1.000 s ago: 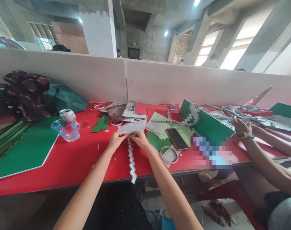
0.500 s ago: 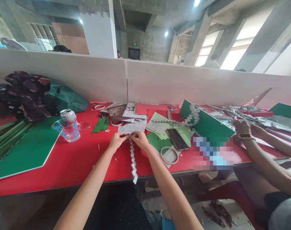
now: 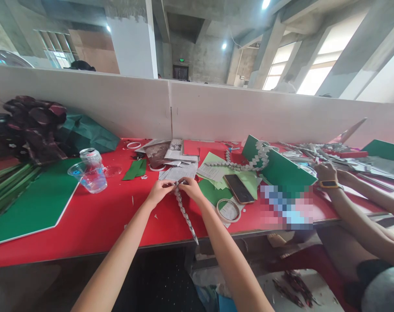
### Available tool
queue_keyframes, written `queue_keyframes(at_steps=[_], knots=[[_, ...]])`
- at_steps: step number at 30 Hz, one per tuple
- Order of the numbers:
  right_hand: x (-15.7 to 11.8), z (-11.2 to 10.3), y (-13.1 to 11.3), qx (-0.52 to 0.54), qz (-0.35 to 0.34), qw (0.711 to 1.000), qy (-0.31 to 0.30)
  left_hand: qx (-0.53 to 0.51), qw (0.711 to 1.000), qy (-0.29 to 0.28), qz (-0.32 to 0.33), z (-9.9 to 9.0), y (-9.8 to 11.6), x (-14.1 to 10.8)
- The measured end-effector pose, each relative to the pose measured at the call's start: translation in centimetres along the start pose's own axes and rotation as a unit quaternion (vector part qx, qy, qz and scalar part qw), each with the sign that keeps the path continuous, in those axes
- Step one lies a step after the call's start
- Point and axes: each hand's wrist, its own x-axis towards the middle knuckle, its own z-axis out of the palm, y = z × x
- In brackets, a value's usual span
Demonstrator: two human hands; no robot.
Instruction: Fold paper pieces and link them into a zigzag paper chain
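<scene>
A folded paper chain (image 3: 185, 213) hangs from between my two hands, its lower end reaching the table's front edge. My left hand (image 3: 160, 192) pinches the top of the chain from the left. From the right, the fingers of my right hand (image 3: 189, 189) close on the same end, close to the left fingertips. Just behind the hands lie printed papers (image 3: 179, 171). A phone (image 3: 238, 189) and a roll of tape (image 3: 228, 211) rest to the right, by green paper sheets (image 3: 213, 158).
On the red table (image 3: 102, 225), a plastic cup (image 3: 95, 180) and a can (image 3: 91, 158) stand left, near a green board (image 3: 37, 208). Another zigzag chain (image 3: 261, 156) lies by a folded green board (image 3: 278, 171). A person's hands (image 3: 328, 175) work at the right.
The chain's lower end has swung to the right and the chain has turned, showing its narrower side. Both hands keep their pinch in nearly the same place.
</scene>
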Motion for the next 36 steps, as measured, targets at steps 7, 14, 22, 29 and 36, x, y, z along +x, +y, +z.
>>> queue_keyframes(at_steps=[7, 14, 22, 29, 36], knots=[[0.0, 0.1, 0.0, 0.051, -0.015, 0.999, 0.007, 0.048, 0.999, 0.012, 0.023, -0.1, 0.0, 0.0], [0.2, 0.3, 0.0, 0.075, -0.01, 0.997, 0.004, 0.057, 0.998, -0.003, 0.032, -0.1, -0.1, 0.0], [0.4, 0.8, 0.3, 0.099, -0.035, 0.994, 0.017, 0.007, 0.999, 0.0, 0.033, -0.1, -0.8, 0.5], [0.1, 0.3, -0.2, 0.023, -0.027, 0.999, 0.023, -0.009, 1.0, 0.008, -0.002, -0.2, -1.0, 0.6], [0.2, 0.2, 0.2, 0.034, -0.074, 0.996, 0.047, -0.047, 0.998, 0.025, -0.035, -0.3, -1.1, 0.7]])
